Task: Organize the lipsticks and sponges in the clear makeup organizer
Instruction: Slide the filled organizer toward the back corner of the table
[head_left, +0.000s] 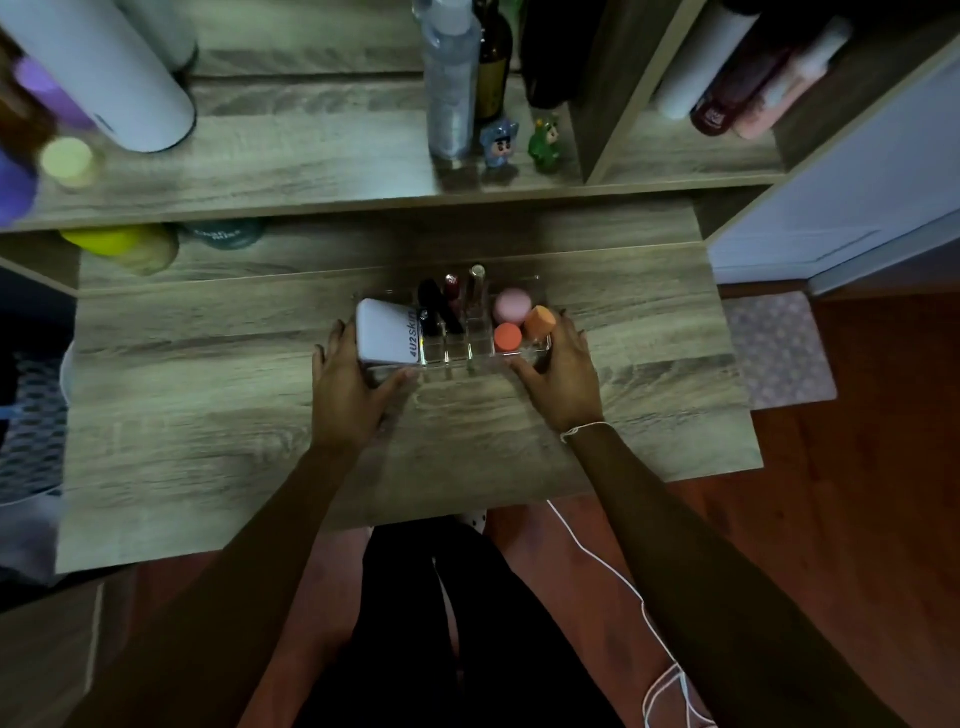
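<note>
1. Both hands bracket the clear makeup organizer (452, 358) on the wooden tabletop (208, 415): the left hand (350, 384) wraps its left end, the right hand (558, 371) its right end, so each grip holds the organizer by a side wall and front edge.
2. Three sponges sit in the compartment just inside the right grip: a pink sponge (510, 305) farthest from the person, a coral sponge (507, 336) nearer, and an orange sponge (540, 321) touching the right fingertips.
3. Several lipsticks stand in the middle slots between the two grips: a black lipstick (441, 312) leaning, a dark red lipstick (453, 291), and a silver-capped tube (477, 283).
4. Beside the left grip lies a white 4U2skin tube (387, 332), filling the left compartment.
5. Sorting looks essentially done; the step in hand seems to be squaring or placing the loaded organizer.
6. Any next move calls for keeping it level, since the leaning lipstick and the loosely seated orange sponge could tip out.
</note>
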